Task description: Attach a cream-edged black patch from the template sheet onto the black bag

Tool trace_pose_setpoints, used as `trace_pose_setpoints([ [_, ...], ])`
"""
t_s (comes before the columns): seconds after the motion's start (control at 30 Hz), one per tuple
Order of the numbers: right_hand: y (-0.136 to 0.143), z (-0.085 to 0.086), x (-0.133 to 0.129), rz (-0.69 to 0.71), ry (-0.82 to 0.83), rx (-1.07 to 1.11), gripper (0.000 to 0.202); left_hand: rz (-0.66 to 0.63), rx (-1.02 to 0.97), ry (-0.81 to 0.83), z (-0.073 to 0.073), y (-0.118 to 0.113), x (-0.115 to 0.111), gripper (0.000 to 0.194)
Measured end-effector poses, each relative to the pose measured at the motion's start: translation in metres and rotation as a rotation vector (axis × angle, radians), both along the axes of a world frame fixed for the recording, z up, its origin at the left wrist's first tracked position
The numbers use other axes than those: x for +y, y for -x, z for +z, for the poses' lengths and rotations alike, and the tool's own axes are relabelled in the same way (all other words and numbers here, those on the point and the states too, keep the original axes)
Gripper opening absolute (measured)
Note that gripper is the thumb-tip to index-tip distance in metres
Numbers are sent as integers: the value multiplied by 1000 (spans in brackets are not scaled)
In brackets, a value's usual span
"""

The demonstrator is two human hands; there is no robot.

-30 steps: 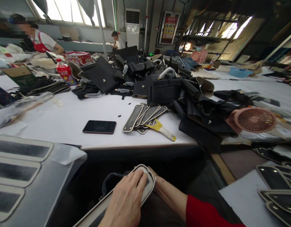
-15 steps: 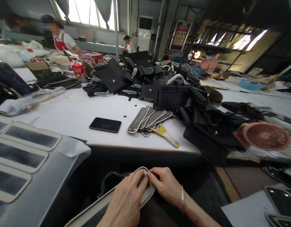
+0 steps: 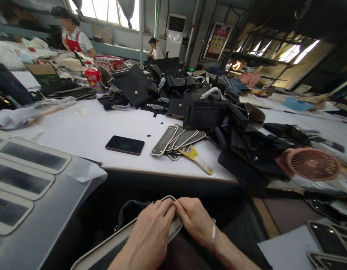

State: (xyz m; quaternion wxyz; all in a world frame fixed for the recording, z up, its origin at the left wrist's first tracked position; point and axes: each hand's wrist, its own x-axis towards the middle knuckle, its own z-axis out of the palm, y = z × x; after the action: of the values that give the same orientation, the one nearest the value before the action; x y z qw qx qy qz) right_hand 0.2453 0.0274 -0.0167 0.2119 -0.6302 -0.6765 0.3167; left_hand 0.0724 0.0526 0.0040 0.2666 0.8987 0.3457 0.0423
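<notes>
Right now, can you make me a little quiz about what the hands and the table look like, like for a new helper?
1. True or false: both hands pinch the rounded end of one long flat piece.
2. What lies on the white table left of the fanned strips? A) phone B) cup C) shoe
3. What colour is the small fan?

Key:
1. True: left hand and right hand meet on the flat piece.
2. A, the phone, beside the strips on the table.
3. Pink, the fan.
</notes>
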Motion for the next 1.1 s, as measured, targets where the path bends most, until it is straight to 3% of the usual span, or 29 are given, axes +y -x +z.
trace_pose_setpoints([
  [0.2, 3, -3, -20, -228, 108, 324, 42, 56, -30, 14, 15, -4, 32, 36],
  [0.4, 11, -21, -37, -385, 30, 321, 51, -13, -67, 57, 9, -11, 58, 35],
  [0.6, 16, -28, -43, -367, -123, 265, 37, -144, -127, 178, -7, -10, 79, 35],
  [0.83, 20, -23, -44, -291, -234, 143, 28, -217, -216, 180, -24, -6, 84, 33],
  [0.97, 14, -22, -40, -359, -104, 293, 38, -227, -249, 196, -25, -3, 84, 33],
  [1.03, 11, -22, -33, -462, 55, 485, 51, -226, -248, 208, -23, -2, 84, 34],
  [1.1, 10, -22, -25, -573, 216, 744, 52, -220, -241, 216, -21, -1, 85, 34],
])
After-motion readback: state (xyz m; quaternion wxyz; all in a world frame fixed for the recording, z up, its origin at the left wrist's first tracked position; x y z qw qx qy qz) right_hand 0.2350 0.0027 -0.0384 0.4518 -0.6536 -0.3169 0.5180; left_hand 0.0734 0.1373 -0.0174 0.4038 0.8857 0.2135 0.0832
